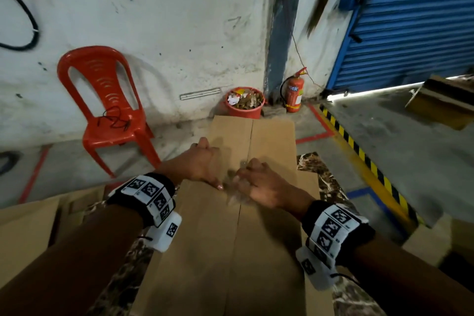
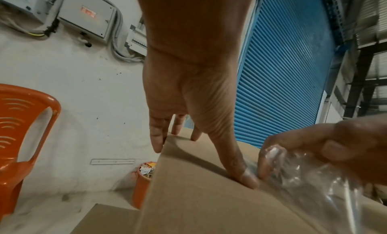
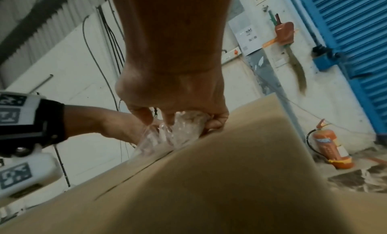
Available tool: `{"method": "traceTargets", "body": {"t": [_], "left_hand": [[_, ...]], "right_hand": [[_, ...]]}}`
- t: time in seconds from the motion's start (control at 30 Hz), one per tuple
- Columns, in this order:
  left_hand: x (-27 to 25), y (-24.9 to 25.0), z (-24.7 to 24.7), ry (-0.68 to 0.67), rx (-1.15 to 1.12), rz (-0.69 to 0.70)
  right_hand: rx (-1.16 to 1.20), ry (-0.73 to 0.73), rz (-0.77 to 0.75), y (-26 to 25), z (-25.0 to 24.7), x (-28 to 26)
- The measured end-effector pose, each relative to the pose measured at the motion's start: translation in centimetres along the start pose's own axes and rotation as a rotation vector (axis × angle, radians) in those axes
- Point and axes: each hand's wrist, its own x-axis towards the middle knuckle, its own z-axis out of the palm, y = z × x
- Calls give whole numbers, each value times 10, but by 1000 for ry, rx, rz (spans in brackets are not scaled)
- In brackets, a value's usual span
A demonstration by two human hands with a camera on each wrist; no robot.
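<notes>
A brown cardboard box (image 1: 272, 141) lies in front of me with its flaps closed and a seam down the middle. My left hand (image 1: 205, 164) presses flat on the left flap, its fingers (image 2: 157, 138) straight and reaching over the box's left edge, its thumb (image 2: 247, 178) down beside the seam. My right hand (image 1: 259, 182) grips a crumpled strip of clear plastic tape (image 1: 237, 199) right at the seam, close to the left thumb. In the right wrist view the tape (image 3: 176, 131) bunches between the curled fingers (image 3: 215, 123) above the box (image 3: 230, 179).
The box rests on a dark marbled surface (image 1: 320, 169). More cardboard (image 1: 25, 226) lies at the left. On the floor beyond are a red plastic chair (image 1: 107, 100), a red bucket (image 1: 245, 110) of scraps and a fire extinguisher (image 1: 293, 93). A blue shutter (image 1: 410, 20) is at the right.
</notes>
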Motion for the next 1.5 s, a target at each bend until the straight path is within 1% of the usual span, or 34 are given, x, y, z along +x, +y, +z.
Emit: {"method": "traceTargets", "body": {"t": [0.03,0.07,0.1,0.13,0.17,0.2,0.27,0.33,0.4,0.47,0.53,0.6,0.67,0.7,0.73,0.8,0.83,0.87,0.9,0.93,0.97,1.0,1.07,1.13,1.2,1.27,1.33,1.37,1.43,1.5], "left_hand": [[0,1,0,-8,8,6],[0,1,-1,-17,13,11],[1,2,-3,-24,15,17],[2,3,-4,-27,17,23],[3,3,-6,-27,22,30],[4,3,-6,-31,30,35],[7,3,-6,-35,51,34],[12,5,-8,-26,79,36],[17,8,-10,2,88,49],[23,7,-11,41,46,66],[29,3,-8,72,-6,76],[33,-1,-5,89,-9,83],[37,-3,-4,85,2,87],[38,-3,-5,79,7,87],[39,-2,-5,73,9,86],[41,-1,-6,60,16,85],[41,0,-7,57,20,86],[42,0,-9,55,21,87],[42,0,-10,50,25,88],[43,0,-11,41,32,87],[44,0,-12,31,40,85],[45,0,-13,20,47,85],[48,2,-14,-18,74,83],[52,6,-15,-53,96,65],[57,11,-19,-68,82,43],[61,16,-24,-50,70,20],[64,20,-28,-17,54,0],[66,21,-28,-10,47,-12],[69,23,-27,1,46,-43],[72,28,-20,28,69,-87]], "right_hand": [[-43,-78,11,2,-1,-1],[-50,-104,0,5,-1,-1],[-10,-69,-24,9,0,-1],[45,9,-35,11,-1,0],[122,115,0,15,-1,2],[193,223,81,19,-2,3],[279,382,299,28,-10,10],[422,459,452,37,-15,18],[631,488,531,41,-21,25],[735,485,548,44,-24,31],[692,479,486,44,-25,35],[625,483,409,43,-26,37],[613,424,374,43,-27,36],[580,349,369,45,-27,35],[496,249,343,45,-28,34],[195,25,282,43,-31,33],[78,-48,232,42,-32,33],[25,-75,176,41,-34,33],[31,-72,135,42,-35,34],[73,-49,122,44,-38,36],[129,8,130,49,-41,39],[185,89,170,54,-45,42],[263,273,288,67,-53,51],[310,391,436,77,-61,60],[529,487,553,82,-70,67],[743,597,605,86,-76,75],[846,634,611,89,-78,81],[850,637,608,91,-78,84],[814,641,578,93,-80,87],[714,641,526,99,-75,90]]}}
